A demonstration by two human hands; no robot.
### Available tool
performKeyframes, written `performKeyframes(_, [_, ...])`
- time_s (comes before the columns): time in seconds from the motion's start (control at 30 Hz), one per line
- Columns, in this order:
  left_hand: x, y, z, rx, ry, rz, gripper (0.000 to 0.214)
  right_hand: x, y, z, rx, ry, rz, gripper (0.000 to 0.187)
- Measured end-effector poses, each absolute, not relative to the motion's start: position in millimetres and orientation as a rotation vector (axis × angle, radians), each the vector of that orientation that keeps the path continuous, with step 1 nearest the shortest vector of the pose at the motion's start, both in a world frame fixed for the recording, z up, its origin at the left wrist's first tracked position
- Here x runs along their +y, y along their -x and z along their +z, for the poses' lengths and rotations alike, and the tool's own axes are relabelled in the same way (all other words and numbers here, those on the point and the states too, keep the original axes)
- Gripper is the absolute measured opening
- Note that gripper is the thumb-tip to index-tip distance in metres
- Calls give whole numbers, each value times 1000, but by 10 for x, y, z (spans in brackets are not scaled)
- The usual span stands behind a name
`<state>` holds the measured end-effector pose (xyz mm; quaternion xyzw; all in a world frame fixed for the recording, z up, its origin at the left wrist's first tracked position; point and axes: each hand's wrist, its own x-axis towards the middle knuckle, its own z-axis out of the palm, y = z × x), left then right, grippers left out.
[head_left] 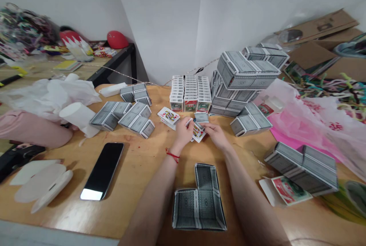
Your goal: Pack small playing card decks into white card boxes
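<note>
My left hand (183,134), with a red string bracelet at the wrist, has its fingers bent around a playing card seen nearly edge-on. My right hand (216,135) pinches the edge of a card beside it. Between the hands, face-up playing cards (198,133) lie on the table. Just left of my left hand is a small pile of loose cards (168,115), a face card on top. Between my forearms sits an L-shaped open form made of grey-backed cards (199,204).
Card boxes (190,92) stand in rows behind my hands. Grey card blocks (237,82) are stacked at the back right; more card blocks (135,119) sit left. A phone (103,171), white roll (78,117) and pink plastic bag (311,112) lie about. An opened card box (288,190) is front right.
</note>
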<state>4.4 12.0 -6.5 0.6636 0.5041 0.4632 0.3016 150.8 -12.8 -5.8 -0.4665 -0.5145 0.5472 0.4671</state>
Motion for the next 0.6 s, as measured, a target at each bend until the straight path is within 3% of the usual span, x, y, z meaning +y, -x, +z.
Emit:
performKeyframes(0.17, [142, -11, -33, 1397, -1609, 1320, 14, -138, -1475, -34, -1225, 1184, 1333, 29])
performKeyframes(0.6, [91, -23, -31, 1418, -1811, 1316, 11, -108, -1428, -135, -1354, 1340, 839, 26])
